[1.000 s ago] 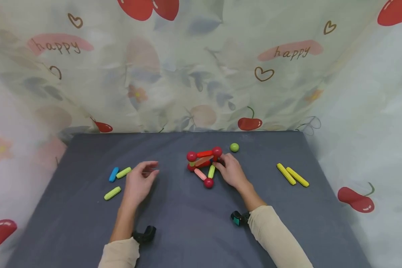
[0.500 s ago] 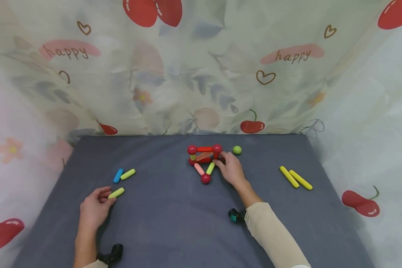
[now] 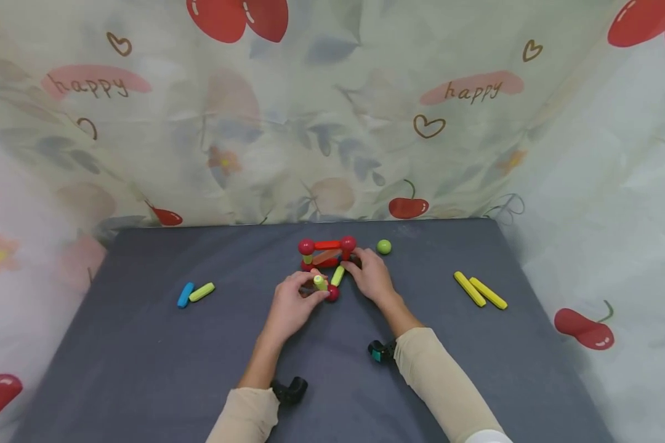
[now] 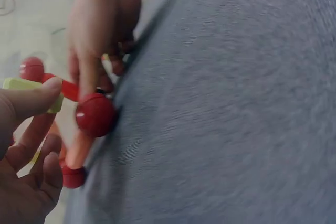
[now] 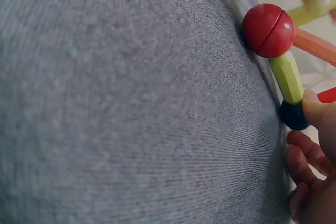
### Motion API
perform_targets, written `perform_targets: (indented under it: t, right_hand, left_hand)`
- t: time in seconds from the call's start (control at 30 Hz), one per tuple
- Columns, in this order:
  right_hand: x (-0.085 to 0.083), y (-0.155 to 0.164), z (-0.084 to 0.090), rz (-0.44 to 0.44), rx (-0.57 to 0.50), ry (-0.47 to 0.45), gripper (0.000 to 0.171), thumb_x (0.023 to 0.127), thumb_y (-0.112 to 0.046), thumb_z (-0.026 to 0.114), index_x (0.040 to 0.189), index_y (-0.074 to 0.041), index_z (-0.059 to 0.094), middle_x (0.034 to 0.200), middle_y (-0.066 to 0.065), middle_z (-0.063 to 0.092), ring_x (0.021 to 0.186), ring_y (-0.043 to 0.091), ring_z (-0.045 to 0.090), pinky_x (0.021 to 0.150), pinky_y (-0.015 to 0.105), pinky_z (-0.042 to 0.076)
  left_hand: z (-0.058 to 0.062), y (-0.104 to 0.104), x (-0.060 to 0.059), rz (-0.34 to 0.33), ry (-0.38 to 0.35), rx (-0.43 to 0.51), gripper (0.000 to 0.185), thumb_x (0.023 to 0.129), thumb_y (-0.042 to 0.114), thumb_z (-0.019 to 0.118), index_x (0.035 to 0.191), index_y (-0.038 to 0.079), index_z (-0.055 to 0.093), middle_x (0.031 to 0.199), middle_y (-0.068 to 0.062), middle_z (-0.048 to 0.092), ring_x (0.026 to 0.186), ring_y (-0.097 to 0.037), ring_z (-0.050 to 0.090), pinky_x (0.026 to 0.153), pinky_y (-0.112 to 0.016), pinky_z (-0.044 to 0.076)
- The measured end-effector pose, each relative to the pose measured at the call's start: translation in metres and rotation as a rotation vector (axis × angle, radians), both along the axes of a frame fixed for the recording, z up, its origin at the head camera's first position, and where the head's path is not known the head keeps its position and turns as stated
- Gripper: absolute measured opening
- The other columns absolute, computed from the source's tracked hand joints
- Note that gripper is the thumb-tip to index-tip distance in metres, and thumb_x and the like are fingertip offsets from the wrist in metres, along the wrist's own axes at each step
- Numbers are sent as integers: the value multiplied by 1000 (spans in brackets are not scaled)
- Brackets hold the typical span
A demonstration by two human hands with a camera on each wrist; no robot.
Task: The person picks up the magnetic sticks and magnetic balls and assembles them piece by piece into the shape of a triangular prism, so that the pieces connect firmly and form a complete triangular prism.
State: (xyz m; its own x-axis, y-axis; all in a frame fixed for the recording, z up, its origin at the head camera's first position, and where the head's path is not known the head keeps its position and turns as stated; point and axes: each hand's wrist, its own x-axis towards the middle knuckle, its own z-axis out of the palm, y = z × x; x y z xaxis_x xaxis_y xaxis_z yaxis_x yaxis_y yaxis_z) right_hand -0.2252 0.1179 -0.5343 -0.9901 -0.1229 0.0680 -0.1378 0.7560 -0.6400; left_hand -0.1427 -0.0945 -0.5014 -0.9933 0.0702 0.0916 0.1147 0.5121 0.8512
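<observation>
A frame of magnetic sticks and balls stands at the back middle of the table, with a red stick (image 3: 327, 245) between two raised red balls (image 3: 306, 247). At its front sits another red ball (image 3: 333, 293), joined to a yellow-green stick (image 5: 287, 80) and an orange-pink one (image 4: 80, 148). My left hand (image 3: 290, 307) pinches a second yellow-green stick (image 3: 320, 283) between thumb and fingers, held upright right at this front ball. On the frame's right side, my right hand (image 3: 374, 277) holds a dark blue ball (image 5: 294, 115) low at the corner, thumb against it.
A green ball (image 3: 384, 247) lies behind my right hand. Two yellow sticks (image 3: 479, 291) rest at the right. Over on the left are a blue stick (image 3: 185, 295) and a yellow-green stick (image 3: 202, 291). A patterned curtain (image 3: 332, 123) rises behind the dark table (image 3: 144, 369).
My left hand moved left, picked up the nearest yellow-green stick, then carried it right to the front red ball. The right hand has stayed at the frame's corner.
</observation>
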Motion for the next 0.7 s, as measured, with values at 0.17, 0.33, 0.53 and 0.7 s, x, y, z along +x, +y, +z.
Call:
perform_targets:
  t: [0.17, 0.33, 0.53, 0.7]
  right_hand:
    - [-1, -2, -2, -11, -4, 20, 32, 98, -35, 69, 124, -17, 70, 96, 9, 64, 84, 24, 58, 76, 39, 47]
    - [1, 7, 3, 18, 9, 42, 35, 98, -34, 69, 127, -14, 67, 95, 8, 63, 82, 22, 57, 74, 38, 47]
    - [0, 37, 14, -53, 4, 148, 35, 97, -17, 70, 132, -12, 66, 115, 14, 60, 92, 28, 63, 83, 44, 53]
    - [-14, 57, 9, -163, -14, 130, 40, 97, -13, 68, 137, -9, 63, 133, 19, 51, 118, 37, 58, 101, 51, 48]
  left_hand:
    - [-16, 27, -11, 25, 35, -46, 28, 84, 22, 85, 110, 16, 78, 96, -3, 70, 85, -19, 61, 75, -29, 50]
    - [-19, 33, -11, 16, 56, -71, 31, 84, 22, 85, 114, 13, 79, 97, -5, 67, 78, -13, 58, 70, -25, 49]
    - [-21, 36, -8, 11, 21, -91, 37, 84, 25, 85, 117, 10, 78, 97, -8, 60, 75, -12, 54, 67, -23, 47]
    - [-27, 32, -10, 66, -64, -69, 40, 81, 27, 87, 118, 12, 78, 97, -6, 61, 73, -11, 52, 65, -22, 45]
